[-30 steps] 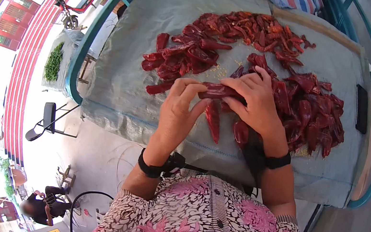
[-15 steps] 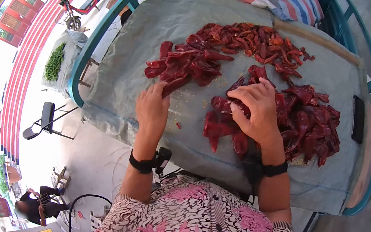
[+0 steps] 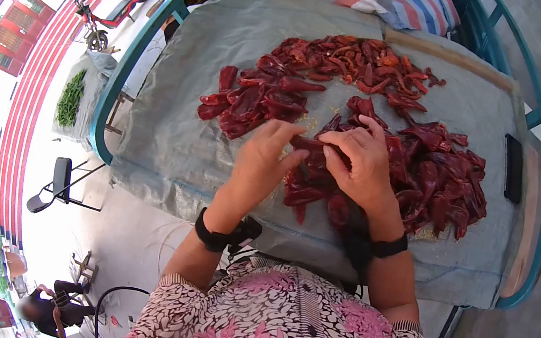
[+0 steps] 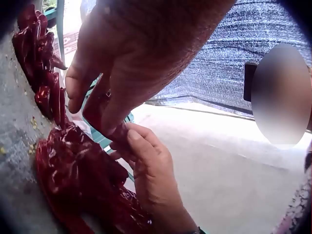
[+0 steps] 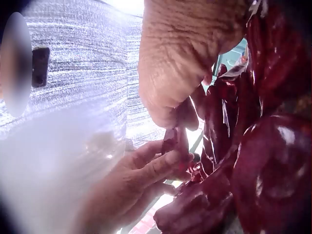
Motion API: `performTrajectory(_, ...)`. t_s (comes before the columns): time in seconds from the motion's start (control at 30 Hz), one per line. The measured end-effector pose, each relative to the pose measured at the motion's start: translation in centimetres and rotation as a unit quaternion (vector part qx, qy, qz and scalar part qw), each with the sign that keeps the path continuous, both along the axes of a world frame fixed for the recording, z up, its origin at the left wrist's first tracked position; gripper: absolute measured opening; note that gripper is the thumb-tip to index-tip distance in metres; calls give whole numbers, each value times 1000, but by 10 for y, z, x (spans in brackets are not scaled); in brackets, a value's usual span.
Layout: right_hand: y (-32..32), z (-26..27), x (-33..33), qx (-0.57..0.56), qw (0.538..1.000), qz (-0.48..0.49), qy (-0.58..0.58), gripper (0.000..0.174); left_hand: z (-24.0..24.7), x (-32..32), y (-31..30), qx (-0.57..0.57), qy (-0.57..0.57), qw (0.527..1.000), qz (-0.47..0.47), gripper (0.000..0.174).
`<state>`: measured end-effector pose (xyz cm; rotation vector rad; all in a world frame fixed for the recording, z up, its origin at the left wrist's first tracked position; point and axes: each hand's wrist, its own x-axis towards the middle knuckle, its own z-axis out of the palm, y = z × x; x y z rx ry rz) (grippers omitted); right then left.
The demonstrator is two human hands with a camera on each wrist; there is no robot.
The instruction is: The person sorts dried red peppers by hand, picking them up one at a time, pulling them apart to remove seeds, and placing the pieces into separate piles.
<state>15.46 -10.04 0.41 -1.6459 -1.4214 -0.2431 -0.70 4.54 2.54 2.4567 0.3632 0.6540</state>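
Nearer the large heap (image 3: pixel 440 178) than before is the left hand (image 3: pixel 259 161); its thumb and fingers pinch one end of a red pepper (image 3: pixel 308 144); the right hand (image 3: pixel 364 164) pinches the other end; the pepper is just left of the heap; a flat black device (image 3: pixel 513 169) lies right of the heap, on the cloth-covered tabletop (image 3: pixel 175 97).

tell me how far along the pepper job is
Partway, it seems. The left pile of peppers, set apart, looks done. One pepper is pinched between the left hand and the right hand. The bigger heap on the right is probably left to do. Whether the shrivelled peppers at the back are finished, I cannot tell.
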Motion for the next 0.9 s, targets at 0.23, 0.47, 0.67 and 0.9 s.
performTrajectory(0.23, -1, 9, -1, 20, 999, -43, -23, 10, -21, 24, 52, 146, 37, 979, 137, 40)
performTrajectory(0.47, 2, -5, 2, 20, 998, -66, -8, 15, -22, 34, 72, 159, 164, 964, 136, 23)
performTrajectory(0.67, 2, 2, -1, 32, 997, -74, -2, 24, 2, 20, 34, 120, 45, 988, 81, 19)
performTrajectory(0.9, -2, -16, 9, -57, 994, -55, -79, 38, 5, 16, -1, 103, 2, 994, 31, 26)
